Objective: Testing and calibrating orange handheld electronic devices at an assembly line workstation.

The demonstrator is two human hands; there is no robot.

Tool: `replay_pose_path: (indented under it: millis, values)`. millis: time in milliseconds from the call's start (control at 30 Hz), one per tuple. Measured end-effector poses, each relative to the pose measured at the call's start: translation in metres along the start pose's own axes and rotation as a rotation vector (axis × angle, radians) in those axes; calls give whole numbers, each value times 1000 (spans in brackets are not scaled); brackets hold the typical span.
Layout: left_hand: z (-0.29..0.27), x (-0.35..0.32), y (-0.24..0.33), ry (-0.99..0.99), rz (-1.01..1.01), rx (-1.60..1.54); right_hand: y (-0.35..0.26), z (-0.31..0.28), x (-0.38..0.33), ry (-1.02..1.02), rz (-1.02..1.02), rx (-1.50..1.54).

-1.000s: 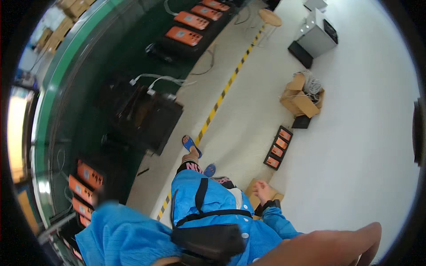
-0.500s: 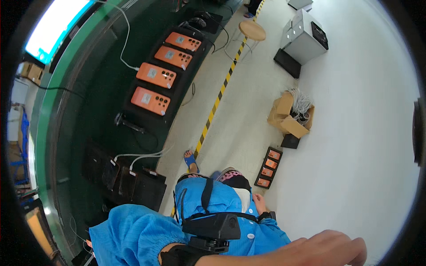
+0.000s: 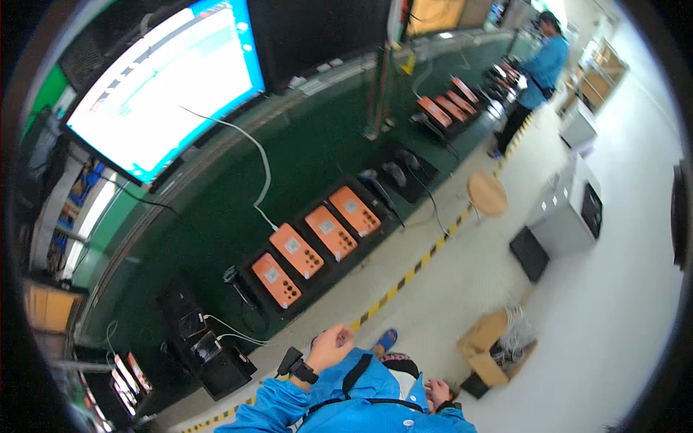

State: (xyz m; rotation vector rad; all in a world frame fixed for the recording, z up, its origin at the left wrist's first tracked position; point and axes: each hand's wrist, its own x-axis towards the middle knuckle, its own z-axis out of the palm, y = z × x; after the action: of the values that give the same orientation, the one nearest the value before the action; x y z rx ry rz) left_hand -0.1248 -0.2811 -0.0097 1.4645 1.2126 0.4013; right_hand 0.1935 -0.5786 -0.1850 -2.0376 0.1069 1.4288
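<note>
My left hand (image 3: 330, 347) is in front of my body near the bench edge, its fingers curled in with nothing visible in them. A black device is strapped at that wrist. Lower and to the right, my right hand (image 3: 438, 393) hangs by my side, fingers loosely apart, nothing visible in it. Several orange phones lie back-up on a black tray on the dark green bench, the closest one (image 3: 276, 280) ahead of my left hand. A white cable (image 3: 266, 169) runs to the second phone (image 3: 297, 250). Neither hand touches a phone.
A lit monitor (image 3: 173, 90) stands at the back left. Cabled dark devices (image 3: 206, 346) lie at the bench's near end. More orange phones (image 3: 435, 112) and a co-worker (image 3: 546, 68) are farther along. A round stool (image 3: 488, 193) and cardboard box (image 3: 482, 350) stand on the floor.
The view has swung toward the bench, bringing the monitor and co-worker into sight. My left arm, stretched across to the right before, is drawn back with its hand near the bench.
</note>
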Motion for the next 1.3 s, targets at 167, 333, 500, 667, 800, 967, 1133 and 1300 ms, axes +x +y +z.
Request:
replay_pose_path:
  millis: [167, 333, 500, 667, 800, 967, 1133, 1300]
  values:
    - [-23, 33, -54, 313, -195, -553, -157, -18, 60, 39, -189, -91]
    - [-71, 100, -73, 745, -147, -307, -296, 94, 83, 10, -546, -104]
    - [-92, 161, -85, 1012, -83, -33, -375, 252, 18, -405, -732, -348]
    - [-100, 187, -88, 1170, -250, -284, -424, 361, -42, -715, -783, -515]
    - [-107, 187, -78, 960, -159, -502, -445, 426, -50, -830, -958, -652]
    - [-86, 171, -21, 1057, -127, -399, -459, 485, -42, -889, -1788, -842]
    - [-61, 166, 30, 1176, -233, -68, -447, 483, -54, -883, -854, -693]
    - [-63, 169, 4, 1238, -245, -424, -456, 486, -40, -847, -1248, -494]
